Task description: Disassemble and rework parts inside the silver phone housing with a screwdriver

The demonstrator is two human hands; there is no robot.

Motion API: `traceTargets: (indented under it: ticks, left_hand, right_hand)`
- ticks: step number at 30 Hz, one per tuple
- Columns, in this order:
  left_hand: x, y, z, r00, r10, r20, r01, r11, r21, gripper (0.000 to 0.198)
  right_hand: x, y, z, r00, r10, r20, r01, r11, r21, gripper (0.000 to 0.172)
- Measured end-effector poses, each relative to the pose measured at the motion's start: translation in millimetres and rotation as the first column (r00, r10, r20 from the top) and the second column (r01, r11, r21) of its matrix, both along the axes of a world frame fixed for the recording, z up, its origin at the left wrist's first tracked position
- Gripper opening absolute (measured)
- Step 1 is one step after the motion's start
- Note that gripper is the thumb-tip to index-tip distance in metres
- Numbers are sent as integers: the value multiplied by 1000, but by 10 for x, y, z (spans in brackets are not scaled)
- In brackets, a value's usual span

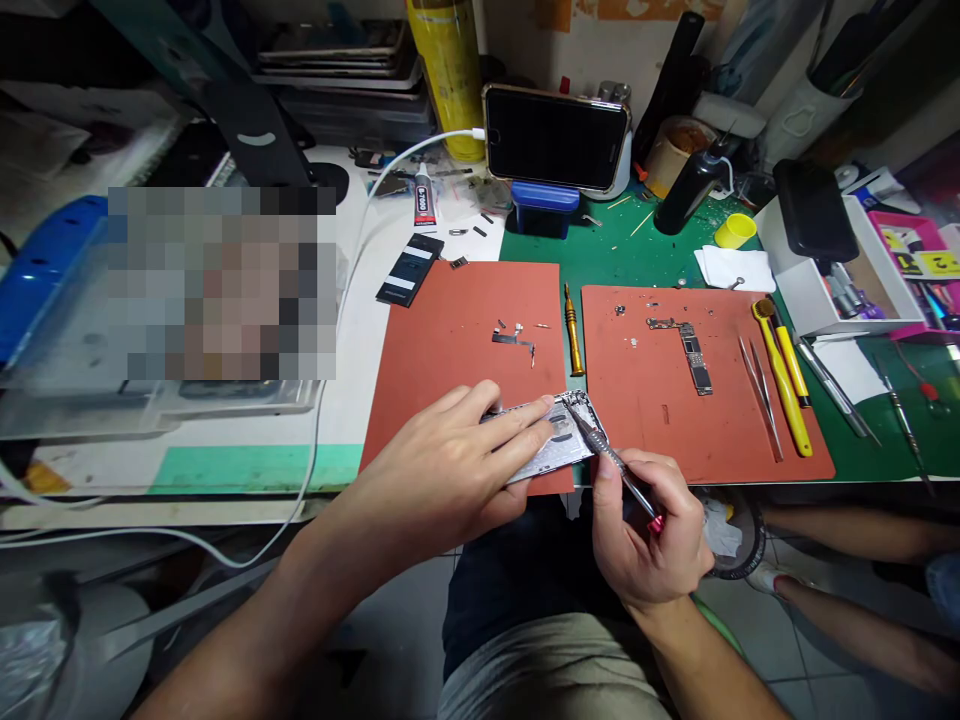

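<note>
My left hand (450, 460) lies over an opened silver phone housing (559, 445) at the front edge of the left red mat (465, 340), fingers pressed on it to hold it down. My right hand (649, 525) is closed round a thin screwdriver (611, 462) with a red end; its tip touches the top corner of the housing. Small loose parts (514, 335) lie in the middle of the left mat.
The right red mat (675, 400) carries a logic board (694, 360), tweezers (757, 385) and yellow tools (784, 375). A gold screwdriver (574, 330) lies between the mats. A phone (555, 135) stands propped at the back, a white box (840, 270) at right. Another person's legs (862, 590) are at right.
</note>
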State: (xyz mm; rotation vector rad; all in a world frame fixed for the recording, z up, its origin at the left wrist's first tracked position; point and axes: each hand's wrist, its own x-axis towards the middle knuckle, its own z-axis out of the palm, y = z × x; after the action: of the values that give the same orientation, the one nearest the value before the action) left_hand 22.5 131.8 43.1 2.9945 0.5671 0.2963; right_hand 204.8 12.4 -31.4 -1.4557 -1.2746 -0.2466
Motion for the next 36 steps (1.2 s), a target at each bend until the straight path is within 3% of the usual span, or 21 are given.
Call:
traceTargets:
  ticks: [10,21,36]
  left_hand:
    - [-8,12,17,1000,6,-9,-7,1000,-30,37]
    - [14,0,-15,998,-3,60,6,999,-52,32]
    - [-1,-25,-57,1000,2,23,0,999,-54,37]
  right_hand:
    - [25,13,7,998,39,49,-38,999,-7,46]
    - [91,24,76,962,83,262,-68,996,-65,41]
    - [6,84,7,987,13,163,-15,1000,7,38]
